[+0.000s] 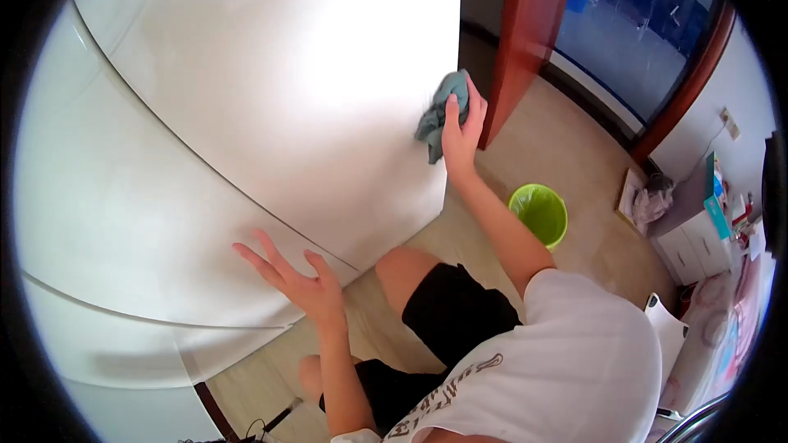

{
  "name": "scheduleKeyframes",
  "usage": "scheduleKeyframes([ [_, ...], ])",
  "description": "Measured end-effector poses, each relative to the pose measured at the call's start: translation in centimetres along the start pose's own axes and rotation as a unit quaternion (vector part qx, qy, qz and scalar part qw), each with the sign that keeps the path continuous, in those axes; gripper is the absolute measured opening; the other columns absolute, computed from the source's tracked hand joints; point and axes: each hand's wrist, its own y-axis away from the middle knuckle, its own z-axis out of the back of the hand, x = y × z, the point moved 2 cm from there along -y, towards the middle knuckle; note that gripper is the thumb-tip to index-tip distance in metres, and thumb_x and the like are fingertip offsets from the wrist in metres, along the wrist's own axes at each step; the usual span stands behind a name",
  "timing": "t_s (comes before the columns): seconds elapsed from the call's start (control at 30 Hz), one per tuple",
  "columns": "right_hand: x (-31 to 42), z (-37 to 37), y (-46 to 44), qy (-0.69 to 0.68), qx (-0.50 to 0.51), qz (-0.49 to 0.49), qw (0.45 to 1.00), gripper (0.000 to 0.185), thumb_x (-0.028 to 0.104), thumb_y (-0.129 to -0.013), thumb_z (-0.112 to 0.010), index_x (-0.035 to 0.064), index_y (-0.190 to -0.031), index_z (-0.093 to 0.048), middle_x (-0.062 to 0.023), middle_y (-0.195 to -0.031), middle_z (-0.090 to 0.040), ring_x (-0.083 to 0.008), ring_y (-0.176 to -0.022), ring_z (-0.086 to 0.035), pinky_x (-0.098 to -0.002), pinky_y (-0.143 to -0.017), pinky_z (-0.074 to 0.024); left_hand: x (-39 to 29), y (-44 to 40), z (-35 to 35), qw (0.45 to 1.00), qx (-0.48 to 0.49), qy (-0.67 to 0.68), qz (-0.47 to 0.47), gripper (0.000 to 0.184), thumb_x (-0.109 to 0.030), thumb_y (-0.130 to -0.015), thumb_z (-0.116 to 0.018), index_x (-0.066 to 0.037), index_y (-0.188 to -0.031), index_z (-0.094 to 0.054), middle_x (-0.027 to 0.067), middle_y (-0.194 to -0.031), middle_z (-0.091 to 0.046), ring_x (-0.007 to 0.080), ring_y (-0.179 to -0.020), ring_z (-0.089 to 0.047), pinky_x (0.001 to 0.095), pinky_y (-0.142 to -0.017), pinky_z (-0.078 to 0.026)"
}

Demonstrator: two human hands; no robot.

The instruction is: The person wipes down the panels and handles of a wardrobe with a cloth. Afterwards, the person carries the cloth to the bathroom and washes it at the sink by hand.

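Note:
A crumpled grey-green cloth is gripped in my right hand, at the right edge of a tall, glossy white cabinet door. Part of the cloth hangs below the fingers against the door. Lower down, my left hand is in front of the white surface with its fingers spread and nothing in them. Whether its fingertips touch the panel I cannot tell. A dark seam between two panels runs just above that hand.
A lime-green bin with a liner stands on the floor right of my right forearm. Behind it is an open reddish-brown door. A white drawer unit and a bed are along the right side. A dark-handled object lies at the bottom.

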Motion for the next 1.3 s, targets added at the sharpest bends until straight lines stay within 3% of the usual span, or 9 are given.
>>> scheduleKeyframes([
  [0.2,4.3,-2.5,-2.7,0.028,-0.031,0.025,0.999,0.045,0.015,-0.105,-0.056,0.0072,-0.149,-0.054,-0.0151,-0.141,-0.051,-0.0286,-0.13,-0.049,-0.039,-0.114,-0.037,0.9,-1.2,-1.7,0.994,0.066,-0.083,-0.005,0.084,-0.001,-0.084,-0.06,-0.005,-0.164,-0.033,0.0301,-0.172,-0.011,0.0496,-0.158,-0.017,0.0552,-0.127,-0.022],
  [0.53,14.7,-3.9,-15.4,0.047,0.01,0.052,0.997,0.042,0.011,-0.101,-0.062,0.0055,-0.143,-0.058,-0.0166,-0.131,-0.055,-0.0302,-0.118,-0.056,-0.041,-0.108,-0.0432,-6.8,-6.9,2.6,0.972,0.183,0.055,0.135,0.072,0.002,-0.09,-0.059,-0.001,-0.159,-0.038,0.029,-0.171,-0.017,0.0453,-0.157,-0.023,0.0506,-0.124,-0.03],
  [0.6,15.0,-3.4,-16.4,-0.078,0.026,-0.057,0.995,0.038,0.013,-0.104,-0.062,0.0053,-0.141,-0.059,-0.013,-0.126,-0.063,-0.0237,-0.111,-0.061,-0.0374,-0.102,-0.0478,-8.2,-7.4,6.0,0.845,0.348,0.201,0.352,0.063,0.002,-0.094,-0.059,-0.001,-0.154,-0.044,0.0242,-0.163,-0.038,0.035,-0.15,-0.04,0.0463,-0.118,-0.039],
  [0.67,16.2,-2.3,-17.7,-0.365,-0.031,-0.312,0.877,0.033,0.017,-0.108,-0.058,0.0068,-0.14,-0.057,-0.0085,-0.124,-0.067,-0.0189,-0.109,-0.065,-0.0368,-0.095,-0.0539,-7.1,-7.1,9.6,0.822,0.379,0.235,0.355,0.056,0.002,-0.095,-0.058,-0.001,-0.151,-0.047,0.0203,-0.153,-0.049,0.0303,-0.143,-0.048,0.0434,-0.115,-0.043],
  [0.77,20.8,1.2,-19.6,-0.559,0.076,-0.381,0.732,0.039,0.031,-0.111,-0.044,0.0111,-0.143,-0.056,-0.0092,-0.135,-0.064,-0.0266,-0.117,-0.065,-0.0423,-0.101,-0.0541,-6.7,-7.4,15.9,0.764,0.45,0.266,0.378,0.047,0.002,-0.098,-0.056,-0.001,-0.144,-0.053,0.0137,-0.137,-0.064,0.0234,-0.128,-0.061,0.0382,-0.11,-0.047],
  [0.93,25.5,2.5,-21.1,-0.636,0.051,-0.496,0.589,0.052,0.042,-0.108,-0.045,0.0039,-0.142,-0.056,-0.0138,-0.133,-0.065,-0.0315,-0.118,-0.064,-0.0472,-0.1,-0.0533,-17.1,-12.4,20.6,0.656,0.469,0.244,0.538,0.038,-0.008,-0.101,-0.058,-0.004,-0.139,-0.059,0.0094,-0.126,-0.07,0.0192,-0.116,-0.067,0.0345,-0.106,-0.049],
  [1.07,36.4,3.0,-22.0,-0.742,0.241,-0.43,0.454,0.063,0.054,-0.106,-0.047,0.004,-0.143,-0.054,-0.0192,-0.14,-0.061,-0.0352,-0.124,-0.06,-0.0516,-0.103,-0.0511,-25.4,-14.7,22.3,0.611,0.47,0.346,0.535,0.042,-0.027,-0.104,-0.062,-0.005,-0.14,-0.058,0.0082,-0.135,-0.067,0.0191,-0.12,-0.065,0.0349,-0.104,-0.049],
  [1.27,46.1,2.9,-17.8,-0.671,0.196,-0.624,0.35,0.072,0.056,-0.106,-0.047,0.0025,-0.153,-0.045,-0.0192,-0.155,-0.051,-0.0367,-0.141,-0.05,-0.0562,-0.122,-0.0357,-29.9,-21.0,26.3,0.656,0.402,0.385,0.51,0.06,-0.05,-0.109,-0.049,-0.006,-0.15,-0.051,0.0122,-0.139,-0.065,0.0246,-0.125,-0.065,0.0396,-0.107,-0.05],
  [1.3,48.5,3.2,-18.5,-0.624,0.185,-0.66,0.375,0.074,0.06,-0.106,-0.045,0.0042,-0.155,-0.045,-0.0183,-0.157,-0.049,-0.0366,-0.145,-0.046,-0.056,-0.124,-0.0322,-30.6,-22.7,26.6,0.667,0.376,0.376,0.522,0.064,-0.055,-0.109,-0.047,-0.007,-0.151,-0.05,0.0125,-0.141,-0.063,0.0249,-0.127,-0.063,0.0405,-0.106,-0.05],
])
